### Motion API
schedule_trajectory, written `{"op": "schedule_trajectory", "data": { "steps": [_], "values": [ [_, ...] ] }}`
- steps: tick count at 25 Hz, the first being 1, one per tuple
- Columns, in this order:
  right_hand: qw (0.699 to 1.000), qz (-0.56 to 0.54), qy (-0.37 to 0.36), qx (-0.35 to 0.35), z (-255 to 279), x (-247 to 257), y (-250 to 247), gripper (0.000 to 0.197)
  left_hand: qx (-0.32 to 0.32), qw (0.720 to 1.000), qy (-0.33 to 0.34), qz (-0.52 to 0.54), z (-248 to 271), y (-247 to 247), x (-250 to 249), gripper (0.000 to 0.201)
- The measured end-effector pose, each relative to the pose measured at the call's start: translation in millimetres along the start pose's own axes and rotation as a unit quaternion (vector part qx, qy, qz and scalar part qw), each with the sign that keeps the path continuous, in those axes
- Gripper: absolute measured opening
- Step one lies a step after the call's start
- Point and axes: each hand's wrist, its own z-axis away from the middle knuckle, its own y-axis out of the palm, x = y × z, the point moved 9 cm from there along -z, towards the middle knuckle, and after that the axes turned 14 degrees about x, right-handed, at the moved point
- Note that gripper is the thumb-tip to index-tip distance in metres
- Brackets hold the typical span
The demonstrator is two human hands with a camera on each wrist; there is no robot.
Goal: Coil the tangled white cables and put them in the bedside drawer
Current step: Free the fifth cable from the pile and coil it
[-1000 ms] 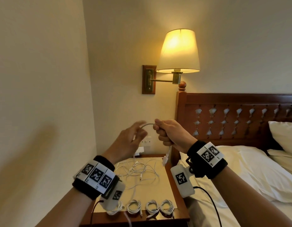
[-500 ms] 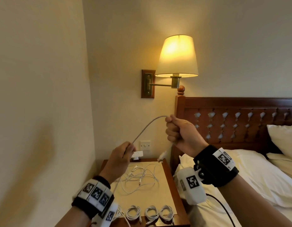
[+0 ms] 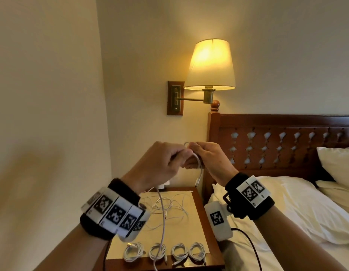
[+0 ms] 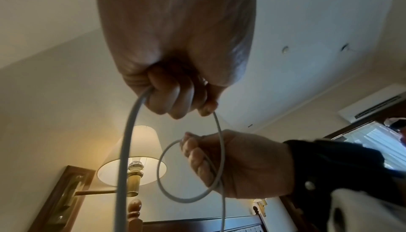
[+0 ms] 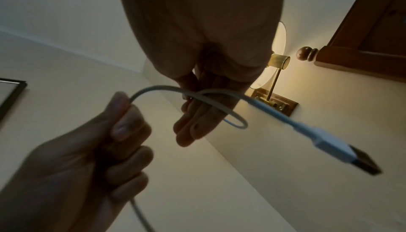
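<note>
Above the nightstand [image 3: 199,200], both hands raised and close together, winding one cable [image 3: 198,163]. Left hand [image 3: 160,163] curled round the cable's run, feeding it; loose tail hanging from that fist down past the table's front edge. Right hand [image 3: 210,159] gripping the first small loop [image 4: 189,171], thumb side pinching the turns, plug [image 5: 342,150] dangling free below. Four finished coils [image 3: 164,253] lined up along the table's near edge; a tangle [image 3: 169,208] of more white cables lying loose behind them. No drawer in view, so cannot tell whether open or closed.

Likely risks from here, judged only from this pose: hanging tail dragging across the coils, or snagging the tangle, and pulling either out of place on the next pull; loop springing open if the right pinch slackens while a new turn is laid; swinging plug catching in the loop and knotting it; turns laid unevenly and slipping apart once set down
</note>
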Motion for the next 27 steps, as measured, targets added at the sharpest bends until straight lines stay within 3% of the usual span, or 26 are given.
{"op": "schedule_trajectory", "data": {
  "steps": [6, 12, 16, 21, 27],
  "values": [
    [0.999, -0.036, -0.006, 0.002, 3.8, 5.2, 11.9, 0.037, -0.110, 0.992, 0.000, -0.062, -19.8, -24.8, 24.4, 0.032],
    [0.991, -0.128, -0.012, 0.047, 2.5, -8.7, 23.0, 0.034, -0.153, 0.986, -0.036, -0.060, -21.6, -22.3, 54.1, 0.031],
    [0.970, -0.232, -0.005, 0.071, 4.8, -14.2, 26.8, 0.032, -0.144, 0.988, -0.057, -0.006, -19.6, -12.7, 67.5, 0.036],
    [0.922, -0.379, -0.003, 0.075, 4.2, -14.1, 26.9, 0.029, -0.118, 0.981, -0.085, 0.127, -8.1, 22.9, 109.9, 0.045],
    [0.911, -0.413, -0.007, 0.012, 5.0, -7.8, -5.0, 0.029, -0.035, 0.964, -0.182, 0.188, 56.6, 95.8, 161.5, 0.035]
  ]
}}
